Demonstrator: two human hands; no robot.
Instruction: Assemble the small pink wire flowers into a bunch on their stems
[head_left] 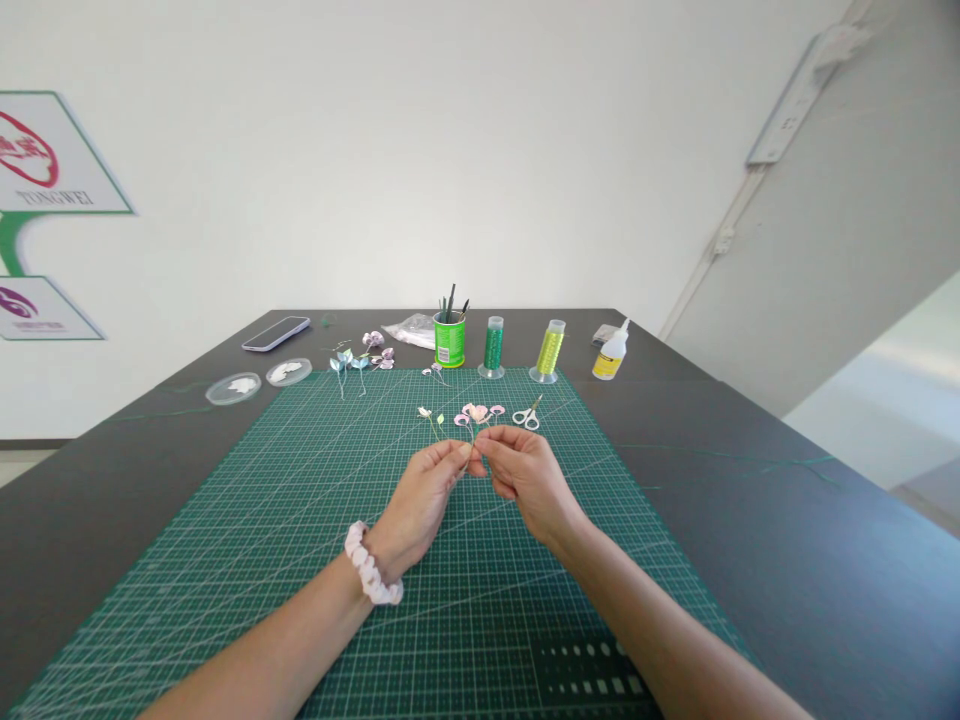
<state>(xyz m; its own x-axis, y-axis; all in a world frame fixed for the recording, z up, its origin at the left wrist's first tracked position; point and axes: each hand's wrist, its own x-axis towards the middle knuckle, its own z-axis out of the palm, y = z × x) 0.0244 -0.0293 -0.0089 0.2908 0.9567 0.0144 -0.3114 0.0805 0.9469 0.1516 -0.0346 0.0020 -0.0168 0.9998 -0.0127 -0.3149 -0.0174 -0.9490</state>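
Note:
My left hand (429, 488) is closed in a pinch on the thin stems of a small bunch of pink-and-white artificial flowers (475, 412). The blossoms stand up just above my fingertips. My right hand (529, 475) is also pinched shut, its thumb and forefinger meeting the stems beside the left fingertips; whatever lies between them is too small to make out. Just beyond the right knuckles lie small white-handled scissors (527, 417). To the left of the bunch, a single small flower (425, 412) and a green leaf (440, 420) on thin stems rest on the mat.
A green cutting mat (300, 530) covers the table's middle. Behind it stand a green tin (450, 342) of tools, a dark green thread spool (493, 348), a yellow-green spool (550, 352) and a glue bottle (611, 355). Blue flowers (352, 362), shallow dishes (233, 388) and a phone (276, 334) lie left.

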